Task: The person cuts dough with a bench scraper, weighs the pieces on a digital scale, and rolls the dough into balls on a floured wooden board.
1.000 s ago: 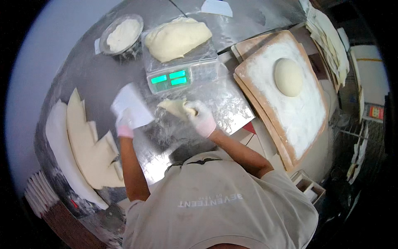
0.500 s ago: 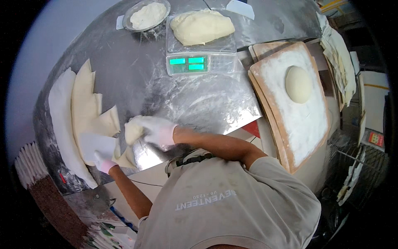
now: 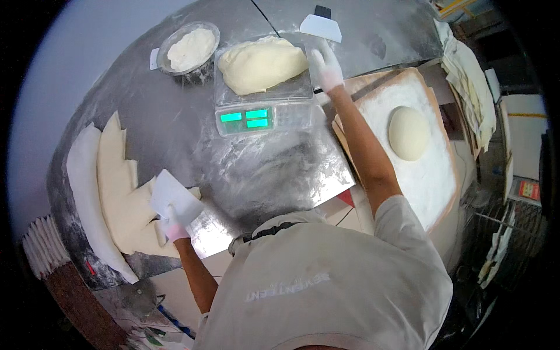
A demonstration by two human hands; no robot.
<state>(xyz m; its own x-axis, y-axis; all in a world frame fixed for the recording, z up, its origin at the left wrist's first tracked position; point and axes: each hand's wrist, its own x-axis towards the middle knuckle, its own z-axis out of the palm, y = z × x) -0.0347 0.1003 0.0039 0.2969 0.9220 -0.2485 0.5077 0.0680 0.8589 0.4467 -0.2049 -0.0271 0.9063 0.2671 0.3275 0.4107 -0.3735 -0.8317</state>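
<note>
My left hand, in a white glove, grips a white dough scraper over the right edge of a large slab of cut dough. My right hand, also gloved, reaches far forward with its fingers stretched out and nothing visible in them. It is just right of a big lump of dough lying on a digital scale with a lit green display. A second white scraper with a dark handle lies a little beyond my right fingertips.
A bowl of flour stands left of the scale. On the right, a smooth dough ball rests on a floured board stacked on others. A rolled white cloth lies along the slab's left side. Metal worktop spans the middle.
My right hand has swung from beside the slab to the scale's right side; the dough piece it held no longer shows in it. My left hand has raised the scraper slightly up and rightward.
</note>
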